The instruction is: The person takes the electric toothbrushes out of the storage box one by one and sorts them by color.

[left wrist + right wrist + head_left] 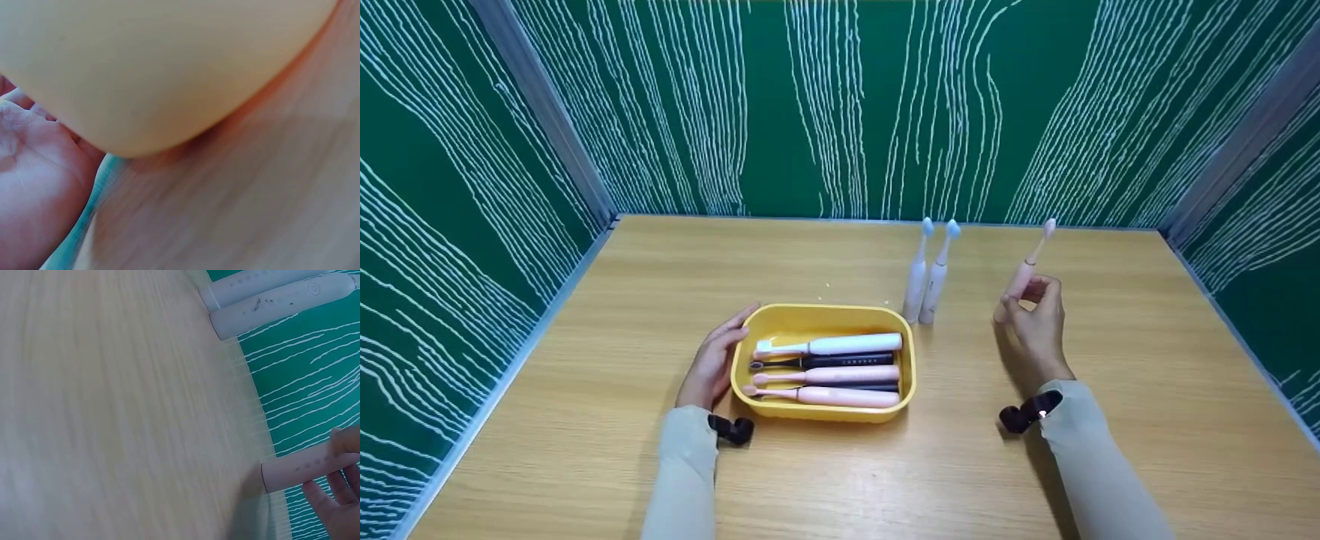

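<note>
The held pink toothbrush (pixel 1021 280), near upright at the table (pixel 825 480) surface, is pinched between the right hand's (pixel 1039 328) thumb and fingers; it is best released only once the base is flat. The yellow box (pixel 817 412) is steadied by the left hand (pixel 711 365), laid against its side. Two white toothbrushes (pixel 915 289) are stood nearby; five are boxed — one white (pixel 855 344), two pink (pixel 847 397), two black (pixel 847 361).

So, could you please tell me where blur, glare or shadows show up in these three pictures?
Head view: mostly clear, a soft bright patch on the table below the yellow box, a shadow along the right sleeve; left wrist view: table grain smeared, the box wall soft; right wrist view: table grain soft, a shadow beside the pink toothbrush's base.
</note>
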`<act>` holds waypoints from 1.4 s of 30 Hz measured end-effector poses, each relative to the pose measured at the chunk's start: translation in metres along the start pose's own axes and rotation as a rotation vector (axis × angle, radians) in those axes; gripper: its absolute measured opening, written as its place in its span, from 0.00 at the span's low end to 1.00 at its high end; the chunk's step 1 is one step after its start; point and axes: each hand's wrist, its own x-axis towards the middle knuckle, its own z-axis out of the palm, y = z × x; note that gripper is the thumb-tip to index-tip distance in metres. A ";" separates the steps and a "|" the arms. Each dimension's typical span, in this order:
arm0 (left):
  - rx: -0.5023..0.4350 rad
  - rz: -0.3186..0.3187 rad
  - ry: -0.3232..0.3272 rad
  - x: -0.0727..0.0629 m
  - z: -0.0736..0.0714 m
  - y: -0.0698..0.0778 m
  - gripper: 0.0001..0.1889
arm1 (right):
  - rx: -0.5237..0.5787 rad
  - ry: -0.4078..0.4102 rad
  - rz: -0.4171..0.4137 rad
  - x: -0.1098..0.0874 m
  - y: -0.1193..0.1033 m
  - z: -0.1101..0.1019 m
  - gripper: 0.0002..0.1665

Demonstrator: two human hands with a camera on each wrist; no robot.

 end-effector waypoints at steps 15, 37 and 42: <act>0.019 0.006 0.014 -0.001 -0.001 -0.001 0.27 | -0.044 -0.006 -0.013 -0.003 0.004 0.000 0.28; 0.008 -0.008 -0.002 -0.001 0.001 0.001 0.27 | -0.033 0.026 -0.063 -0.007 0.001 -0.003 0.30; 0.019 -0.004 0.003 -0.001 0.001 0.001 0.27 | -0.010 0.044 -0.044 -0.008 -0.001 -0.004 0.30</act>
